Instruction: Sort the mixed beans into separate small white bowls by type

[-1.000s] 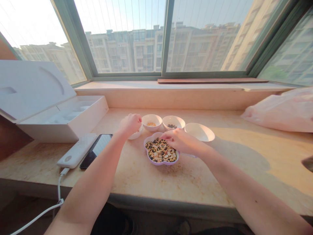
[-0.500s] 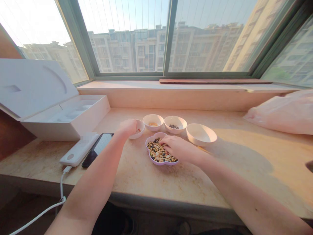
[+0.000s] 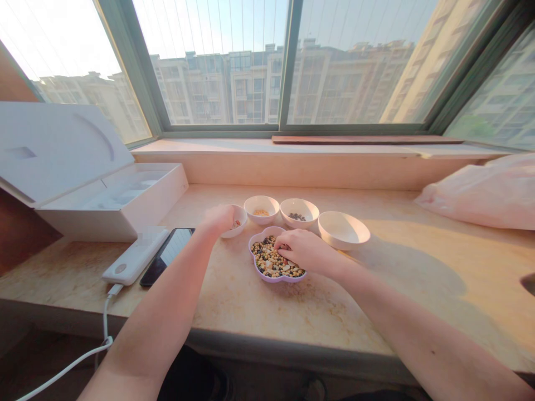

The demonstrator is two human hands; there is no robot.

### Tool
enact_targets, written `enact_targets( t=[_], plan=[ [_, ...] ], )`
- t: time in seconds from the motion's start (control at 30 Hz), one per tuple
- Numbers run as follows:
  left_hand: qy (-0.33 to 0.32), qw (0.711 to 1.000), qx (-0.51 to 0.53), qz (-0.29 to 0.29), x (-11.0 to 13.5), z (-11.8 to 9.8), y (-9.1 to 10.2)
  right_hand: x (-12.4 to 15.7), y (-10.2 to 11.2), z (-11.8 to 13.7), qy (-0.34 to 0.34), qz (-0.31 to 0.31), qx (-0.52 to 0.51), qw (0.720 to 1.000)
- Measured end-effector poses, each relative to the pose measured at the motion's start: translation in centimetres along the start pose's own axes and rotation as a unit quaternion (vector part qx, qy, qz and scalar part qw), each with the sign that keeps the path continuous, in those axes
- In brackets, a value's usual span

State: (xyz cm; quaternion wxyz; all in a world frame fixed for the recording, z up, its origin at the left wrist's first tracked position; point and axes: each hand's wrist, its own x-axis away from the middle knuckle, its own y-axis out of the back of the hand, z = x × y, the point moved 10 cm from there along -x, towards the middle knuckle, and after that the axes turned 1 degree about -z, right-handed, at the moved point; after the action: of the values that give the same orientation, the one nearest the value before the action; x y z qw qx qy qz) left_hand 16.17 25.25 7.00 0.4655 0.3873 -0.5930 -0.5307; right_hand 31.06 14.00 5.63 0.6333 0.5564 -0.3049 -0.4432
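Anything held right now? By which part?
Can't tell. Left hand is at the leftmost white bowl, fingertips hidden; right hand is over the mix in the lilac dish, any grip unclear.

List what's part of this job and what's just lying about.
Likely in use:
right hand
flower-shaped bowl
bean mix
left hand
leftmost bowl
bowl of yellow bits
bowl of dark bits
rightmost bowl

Likely lying about:
open box
phone
white device
cable
bag
brown strip

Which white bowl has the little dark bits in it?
The third white bowl from the left. Its bits are dark; the second bowl holds yellowish ones, the leftmost bowl pale and reddish ones, and the rightmost bowl shows none.
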Motion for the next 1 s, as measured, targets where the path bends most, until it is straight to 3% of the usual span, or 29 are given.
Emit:
enact_targets(
  t=[0.8,1.0],
  plan=[
    [-0.001,1.0,-0.004,-0.002,0.3,-0.1,0.3,-0.3,0.6,-0.2,0.016,-0.022,-0.002,1.0],
    [-0.004,1.0,0.0,-0.02,-0.1,0.1,0.4,-0.1,2.6,-1.1,-0.009,-0.073,-0.1,0.992]
  ],
)
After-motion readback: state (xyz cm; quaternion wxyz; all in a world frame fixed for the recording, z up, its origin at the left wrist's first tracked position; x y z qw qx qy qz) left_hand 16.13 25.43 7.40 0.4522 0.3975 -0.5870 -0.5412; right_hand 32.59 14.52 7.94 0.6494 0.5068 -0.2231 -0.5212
